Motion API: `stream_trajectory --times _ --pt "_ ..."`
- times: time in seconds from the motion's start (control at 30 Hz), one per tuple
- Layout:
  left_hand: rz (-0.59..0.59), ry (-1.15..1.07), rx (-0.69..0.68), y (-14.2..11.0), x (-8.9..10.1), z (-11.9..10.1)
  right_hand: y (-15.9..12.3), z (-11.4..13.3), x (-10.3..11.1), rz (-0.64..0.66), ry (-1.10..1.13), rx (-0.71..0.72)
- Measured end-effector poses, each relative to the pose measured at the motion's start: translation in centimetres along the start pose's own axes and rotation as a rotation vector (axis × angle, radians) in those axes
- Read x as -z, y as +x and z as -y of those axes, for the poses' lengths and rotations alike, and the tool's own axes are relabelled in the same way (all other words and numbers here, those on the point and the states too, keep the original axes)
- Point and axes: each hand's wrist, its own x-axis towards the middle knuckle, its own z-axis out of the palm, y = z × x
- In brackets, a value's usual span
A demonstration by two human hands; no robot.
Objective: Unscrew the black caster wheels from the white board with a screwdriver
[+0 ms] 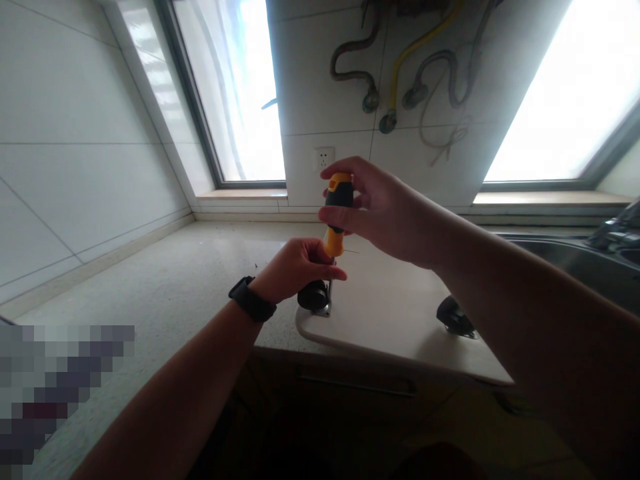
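My right hand (383, 210) is closed around the handle of a screwdriver (339, 200), yellow and black, held upright with its shaft pointing down. Below it, the thumb and fingers of my left hand (293, 270) pinch together around the lower end of the screwdriver near the shaft. The shaft comes down beside a black caster wheel (313, 295) with a metal plate, at the near left corner of a white board (385, 320). The tip and any screw under it are too small to make out. Another black caster (455, 317) sits on the board further right, partly behind my right forearm.
The board lies on a speckled countertop (200, 267). A metal sink (550, 267) with a tap (620, 223) is at the right. Behind stand a tiled wall with a socket (324, 157), a yellow pipe (403, 57), grey hoses and two bright windows. A drawer handle (355, 385) shows below the counter.
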Motion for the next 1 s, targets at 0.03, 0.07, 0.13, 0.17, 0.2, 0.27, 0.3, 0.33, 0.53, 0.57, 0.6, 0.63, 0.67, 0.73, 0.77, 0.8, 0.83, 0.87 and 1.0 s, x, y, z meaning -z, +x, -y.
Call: stream_trajectory --times 0.03,0.07,0.13,0.17,0.2,0.27,0.3,0.33,0.53,0.57,0.6,0.63,0.67,0.73,0.77,0.8,0.83,0.87,1.0 --pt "-0.002 0.004 -0.001 0.0 0.0 0.0 0.1 0.0 -0.1 -0.027 -0.031 0.017" --pt "-0.003 0.007 -0.002 0.0 0.0 -0.1 0.2 0.0 -0.1 -0.042 -0.046 0.031" --pt "0.004 0.003 -0.006 0.0 0.2 -0.4 0.3 -0.1 -0.1 -0.039 -0.025 0.056" --pt "0.024 -0.006 -0.012 -0.1 0.4 -0.5 0.3 -0.2 0.0 -0.022 -0.001 0.060" --pt "0.060 -0.020 -0.021 -0.1 0.6 -0.6 0.3 -0.2 0.2 -0.008 0.023 0.059" --pt "0.172 -0.059 -0.043 -0.2 1.0 -0.8 0.3 -0.4 0.5 0.031 0.072 0.047" --pt "0.233 -0.075 -0.052 -0.2 1.2 -0.8 0.3 -0.5 0.7 0.060 0.102 0.040" --pt "0.284 -0.085 -0.057 -0.3 1.4 -0.8 0.2 -0.5 0.8 0.092 0.134 0.037" --pt "0.296 -0.079 -0.057 -0.3 1.5 -0.5 -0.3 -0.3 0.7 0.101 0.199 0.037" --pt "0.293 -0.068 -0.065 -0.3 1.4 -0.5 -0.4 -0.1 0.6 0.081 0.193 0.021" --pt "0.294 -0.053 -0.071 -0.3 1.4 -0.6 -0.4 0.2 0.5 0.065 0.185 0.007" --pt "0.297 -0.037 -0.073 -0.3 1.4 -0.8 -0.4 0.4 0.5 0.054 0.175 -0.003" --pt "0.295 -0.020 -0.072 -0.4 1.3 -0.9 -0.3 0.7 0.4 0.045 0.161 -0.003" --pt "0.273 -0.007 -0.055 -0.4 1.2 -1.0 -0.3 1.1 0.4 0.030 0.117 0.015" --pt "0.254 -0.013 -0.043 -0.5 1.1 -1.1 -0.2 1.2 0.4 0.020 0.092 0.030" --pt "0.233 -0.022 -0.032 -0.5 1.0 -1.1 -0.2 1.2 0.3 0.010 0.062 0.041" --pt "0.211 -0.030 -0.023 -0.4 0.9 -1.0 -0.2 1.2 0.3 -0.002 0.029 0.046" --pt "0.191 -0.032 -0.015 -0.4 0.7 -0.9 -0.1 1.1 0.2 -0.018 -0.005 0.046" --pt "0.136 -0.012 0.000 -0.3 0.3 -0.6 -0.3 0.6 -0.1 -0.118 -0.163 0.015"
